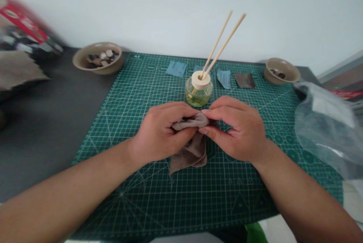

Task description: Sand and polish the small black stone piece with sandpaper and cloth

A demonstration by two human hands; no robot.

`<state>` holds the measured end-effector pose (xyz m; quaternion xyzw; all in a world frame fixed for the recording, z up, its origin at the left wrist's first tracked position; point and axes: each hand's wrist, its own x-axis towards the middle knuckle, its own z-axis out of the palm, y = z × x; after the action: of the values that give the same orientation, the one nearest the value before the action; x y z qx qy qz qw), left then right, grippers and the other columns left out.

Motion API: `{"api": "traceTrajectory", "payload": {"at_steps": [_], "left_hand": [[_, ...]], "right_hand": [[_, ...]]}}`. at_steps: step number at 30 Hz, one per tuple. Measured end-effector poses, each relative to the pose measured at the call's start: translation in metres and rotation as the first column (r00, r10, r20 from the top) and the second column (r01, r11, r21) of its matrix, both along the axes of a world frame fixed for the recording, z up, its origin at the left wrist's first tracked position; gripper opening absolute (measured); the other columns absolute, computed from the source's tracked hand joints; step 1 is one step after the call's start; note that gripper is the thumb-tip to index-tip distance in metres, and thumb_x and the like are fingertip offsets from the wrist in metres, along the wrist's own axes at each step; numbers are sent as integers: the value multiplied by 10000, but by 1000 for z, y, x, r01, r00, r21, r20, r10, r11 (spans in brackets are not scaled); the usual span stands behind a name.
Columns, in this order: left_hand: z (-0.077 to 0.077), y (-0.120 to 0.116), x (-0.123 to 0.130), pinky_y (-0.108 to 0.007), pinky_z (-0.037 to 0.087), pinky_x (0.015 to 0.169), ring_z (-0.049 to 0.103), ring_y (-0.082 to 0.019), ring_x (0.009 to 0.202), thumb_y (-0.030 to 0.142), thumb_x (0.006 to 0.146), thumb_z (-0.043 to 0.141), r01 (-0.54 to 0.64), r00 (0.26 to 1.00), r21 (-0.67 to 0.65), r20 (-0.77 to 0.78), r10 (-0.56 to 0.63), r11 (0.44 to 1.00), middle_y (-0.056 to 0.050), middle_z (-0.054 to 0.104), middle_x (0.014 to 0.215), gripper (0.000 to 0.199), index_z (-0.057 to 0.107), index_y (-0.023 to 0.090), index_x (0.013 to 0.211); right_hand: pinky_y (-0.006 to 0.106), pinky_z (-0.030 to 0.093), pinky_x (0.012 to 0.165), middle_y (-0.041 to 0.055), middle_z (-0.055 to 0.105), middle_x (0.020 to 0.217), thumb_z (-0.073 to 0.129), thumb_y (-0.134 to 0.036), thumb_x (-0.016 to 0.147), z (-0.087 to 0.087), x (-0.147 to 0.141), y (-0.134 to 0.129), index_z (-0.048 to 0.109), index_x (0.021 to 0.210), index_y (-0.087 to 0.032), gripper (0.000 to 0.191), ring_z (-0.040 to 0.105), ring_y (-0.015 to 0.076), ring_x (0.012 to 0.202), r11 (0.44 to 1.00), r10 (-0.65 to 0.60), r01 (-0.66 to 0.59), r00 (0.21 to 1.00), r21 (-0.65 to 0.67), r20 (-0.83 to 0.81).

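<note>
My left hand point(160, 131) and my right hand point(236, 129) meet in the middle of the cutting mat point(176, 201), both pinching a taupe microfibre cloth point(191, 152). Its top is gathered between my fingertips, and the lower part hangs in folds onto the mat. Just beyond my fingers stands a glass reed diffuser bottle point(199, 93) holding pale green liquid, with a round wooden cap. Two wooden reeds point(222, 42) rise from the cap, leaning right. My hands are close to the bottle but do not touch it.
Behind the bottle lie two blue pieces of paper point(176, 69) point(224, 78) and a dark brown swatch point(244, 80). A ceramic bowl of dark and pale pieces point(98, 58) sits back left, a smaller bowl point(280, 71) back right. A clear plastic bag point(326, 129) lies at right.
</note>
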<state>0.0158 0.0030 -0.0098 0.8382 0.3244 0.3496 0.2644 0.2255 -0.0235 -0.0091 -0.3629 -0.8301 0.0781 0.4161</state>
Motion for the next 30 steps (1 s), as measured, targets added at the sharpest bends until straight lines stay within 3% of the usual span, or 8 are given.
{"api": "traceTrajectory", "payload": {"at_steps": [8,13,19,30], "left_hand": [[1,-2,-2,-288,504,621,679,-167,668,197,858,614,23,998,47,-58,-20,999,-9,739,767,90,681,259,856],[0,-3,-2,-297,497,618,672,-171,662,185,842,618,33,998,52,-61,-30,998,-13,723,739,94,676,259,830],[0,-3,-3,-307,481,608,658,-184,647,157,814,615,65,997,97,-34,-62,993,-14,691,683,114,657,255,770],[0,-1,0,-307,417,558,539,-154,571,224,788,593,62,996,-17,-64,-63,998,0,616,626,56,612,237,737]], "right_hand": [[284,533,696,46,709,826,762,-264,834,1,0,-1,708,909,-165,136,658,158,752,996,24,-28,999,-87,-48],[289,508,699,36,702,838,781,-329,813,1,1,1,688,918,-178,205,636,159,748,983,58,-62,998,-175,-30],[294,485,689,45,701,813,762,-389,835,-1,2,5,697,913,-162,249,628,168,741,977,105,-98,994,-191,24],[263,435,665,22,640,771,604,-471,971,1,6,7,694,889,-162,333,585,144,722,948,216,-188,972,-256,87]]}}
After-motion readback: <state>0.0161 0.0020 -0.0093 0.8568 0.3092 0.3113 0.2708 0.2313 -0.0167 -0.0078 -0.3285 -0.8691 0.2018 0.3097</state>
